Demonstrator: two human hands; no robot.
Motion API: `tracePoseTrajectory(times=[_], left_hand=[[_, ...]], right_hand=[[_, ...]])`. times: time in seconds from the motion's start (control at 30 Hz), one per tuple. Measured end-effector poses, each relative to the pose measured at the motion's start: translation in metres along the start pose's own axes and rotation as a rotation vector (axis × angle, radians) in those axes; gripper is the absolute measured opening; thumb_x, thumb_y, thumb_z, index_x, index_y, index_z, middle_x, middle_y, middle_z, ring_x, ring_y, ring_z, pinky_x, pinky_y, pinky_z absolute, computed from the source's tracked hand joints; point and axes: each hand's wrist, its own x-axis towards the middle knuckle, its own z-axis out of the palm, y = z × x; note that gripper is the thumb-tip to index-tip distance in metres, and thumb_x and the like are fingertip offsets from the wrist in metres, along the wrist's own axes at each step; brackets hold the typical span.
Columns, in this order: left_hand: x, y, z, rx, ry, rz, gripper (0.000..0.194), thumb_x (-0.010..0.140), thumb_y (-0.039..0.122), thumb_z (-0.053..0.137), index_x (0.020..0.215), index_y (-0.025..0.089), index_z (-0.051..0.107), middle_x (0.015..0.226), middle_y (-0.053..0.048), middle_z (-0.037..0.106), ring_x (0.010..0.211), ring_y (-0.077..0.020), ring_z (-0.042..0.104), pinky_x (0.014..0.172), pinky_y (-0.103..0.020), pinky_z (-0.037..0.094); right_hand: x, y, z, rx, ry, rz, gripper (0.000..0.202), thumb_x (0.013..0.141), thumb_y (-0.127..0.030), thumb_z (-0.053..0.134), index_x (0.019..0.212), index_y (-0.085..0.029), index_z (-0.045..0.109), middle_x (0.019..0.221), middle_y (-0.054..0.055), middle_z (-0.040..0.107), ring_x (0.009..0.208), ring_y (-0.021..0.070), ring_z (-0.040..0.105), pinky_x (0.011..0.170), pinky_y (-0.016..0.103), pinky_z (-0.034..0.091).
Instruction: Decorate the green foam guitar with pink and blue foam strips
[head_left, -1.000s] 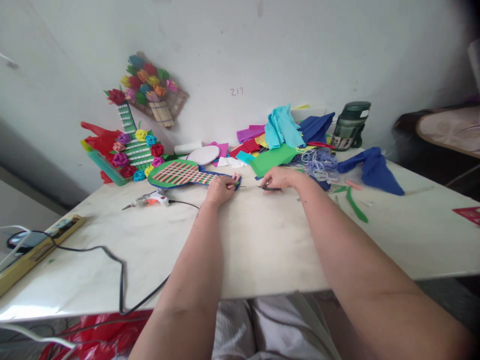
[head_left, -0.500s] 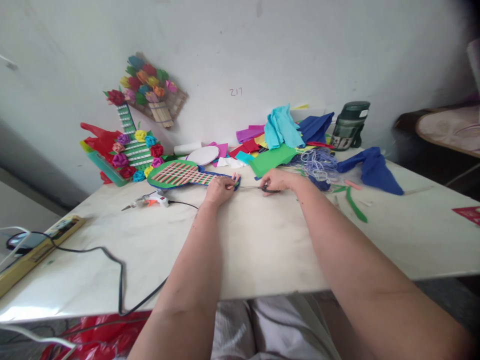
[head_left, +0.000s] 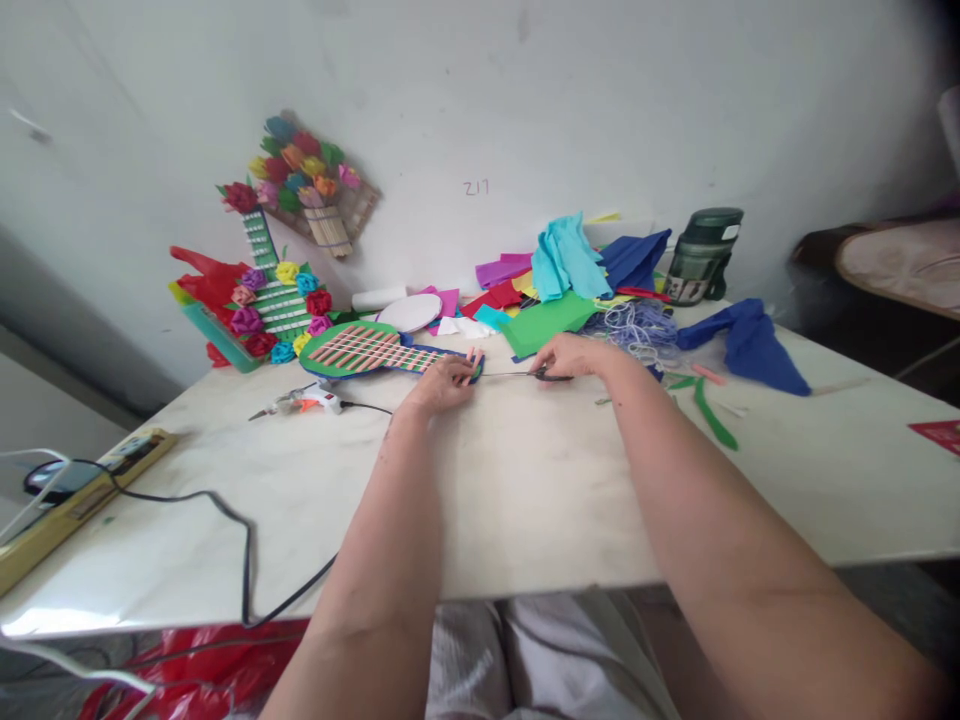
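A guitar-shaped craft (head_left: 360, 348) lies flat on the table, green with a blue edge, pink strips across its body and pale strings running along it. My left hand (head_left: 442, 383) is closed on the narrow neck end, by small pink pegs. My right hand (head_left: 574, 357) is closed around the dark handles of a pair of scissors (head_left: 552, 376). Their thin blades point left toward the neck end, and I cannot tell whether the tips touch it. Behind my right hand lies a green sheet (head_left: 547, 325); a tangle of lilac yarn (head_left: 637, 328) is beside it.
A glue gun (head_left: 319, 397) with a black cord lies left of my forearm, near a power strip (head_left: 90, 500). Coloured paper (head_left: 568, 255) is heaped at the back. A dark green bottle (head_left: 701, 258) stands right; a flower-decorated guitar (head_left: 281, 305) leans on the wall.
My right hand has shifted slightly to the right with the scissors, away from the neck end. My left hand stays on the guitar craft. The whole view has moved a little.
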Motion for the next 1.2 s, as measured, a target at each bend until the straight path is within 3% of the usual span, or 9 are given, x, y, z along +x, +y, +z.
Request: tracePoseTrajectory(times=[0.17, 0.37, 0.57, 0.7, 0.8, 0.9, 1.03, 1.2], left_hand=[[0.0, 0.001, -0.005, -0.022, -0.038, -0.006, 0.023, 0.064, 0.021, 0.06, 0.083, 0.021, 0.072, 0.109, -0.005, 0.065, 0.101, -0.0206, 0.059, 0.093, -0.027, 0.042], [0.0, 0.0, -0.002, -0.095, -0.028, -0.027, 0.03, 0.079, 0.024, 0.045, 0.067, 0.018, 0.071, 0.107, -0.005, 0.065, 0.1, -0.0188, 0.059, 0.094, -0.028, 0.041], [-0.001, -0.004, 0.002, -0.045, -0.014, -0.017, 0.025, 0.073, 0.023, 0.053, 0.086, 0.021, 0.074, 0.109, -0.004, 0.064, 0.1, -0.0185, 0.058, 0.092, -0.027, 0.042], [0.001, -0.007, 0.004, 0.004, -0.003, 0.014, 0.027, 0.07, 0.02, 0.053, 0.087, 0.022, 0.074, 0.11, -0.005, 0.064, 0.1, -0.0202, 0.057, 0.093, -0.03, 0.042], [0.001, -0.008, 0.005, 0.058, 0.034, 0.054, 0.023, 0.071, 0.02, 0.054, 0.081, 0.026, 0.074, 0.105, -0.003, 0.066, 0.1, -0.0206, 0.056, 0.097, -0.034, 0.036], [0.001, -0.009, 0.006, 0.112, 0.07, 0.056, 0.02, 0.071, 0.024, 0.057, 0.08, 0.027, 0.074, 0.104, -0.003, 0.066, 0.101, -0.0211, 0.054, 0.097, -0.035, 0.034], [0.0, -0.011, 0.008, 0.112, 0.097, 0.014, 0.02, 0.07, 0.027, 0.059, 0.083, 0.027, 0.074, 0.105, -0.003, 0.064, 0.104, -0.0221, 0.051, 0.095, -0.036, 0.034], [-0.003, -0.008, 0.006, 0.126, 0.109, -0.04, 0.019, 0.069, 0.025, 0.061, 0.083, 0.027, 0.075, 0.107, -0.003, 0.063, 0.104, -0.0236, 0.047, 0.095, -0.038, 0.033]], right_hand=[[-0.003, 0.008, -0.006, 0.085, 0.056, 0.053, 0.041, 0.063, -0.026, 0.066, 0.102, -0.015, 0.07, 0.072, 0.004, 0.07, 0.052, 0.01, 0.054, 0.052, 0.021, 0.045], [0.008, -0.003, 0.007, -0.177, 0.213, 0.209, 0.031, 0.067, -0.035, 0.064, 0.092, -0.018, 0.073, 0.074, 0.007, 0.071, 0.065, 0.0166, 0.063, 0.057, 0.022, 0.044], [0.009, -0.029, 0.016, -0.381, 0.297, 0.329, 0.035, 0.072, -0.024, 0.06, 0.102, -0.008, 0.068, 0.095, 0.022, 0.067, 0.093, 0.0286, 0.063, 0.074, 0.031, 0.047], [0.006, -0.037, 0.015, -0.398, 0.292, 0.348, 0.032, 0.071, -0.018, 0.059, 0.101, -0.013, 0.069, 0.101, 0.018, 0.067, 0.098, 0.0276, 0.061, 0.079, 0.033, 0.046], [0.008, -0.042, 0.017, -0.335, 0.37, 0.302, 0.028, 0.073, -0.019, 0.056, 0.097, -0.019, 0.07, 0.105, 0.012, 0.067, 0.1, 0.0246, 0.06, 0.08, 0.031, 0.045], [0.022, -0.045, 0.026, -0.197, 0.394, 0.26, 0.028, 0.078, -0.028, 0.051, 0.099, -0.022, 0.069, 0.107, 0.008, 0.067, 0.101, 0.0232, 0.059, 0.08, 0.03, 0.045], [0.057, -0.045, 0.04, -0.039, 0.422, 0.183, 0.043, 0.078, -0.036, 0.051, 0.117, -0.018, 0.059, 0.117, 0.01, 0.062, 0.106, 0.0239, 0.056, 0.084, 0.03, 0.043], [0.094, -0.052, 0.042, 0.059, 0.322, 0.12, 0.047, 0.076, -0.037, 0.056, 0.115, -0.012, 0.059, 0.119, 0.014, 0.06, 0.108, 0.0254, 0.055, 0.087, 0.029, 0.042]])
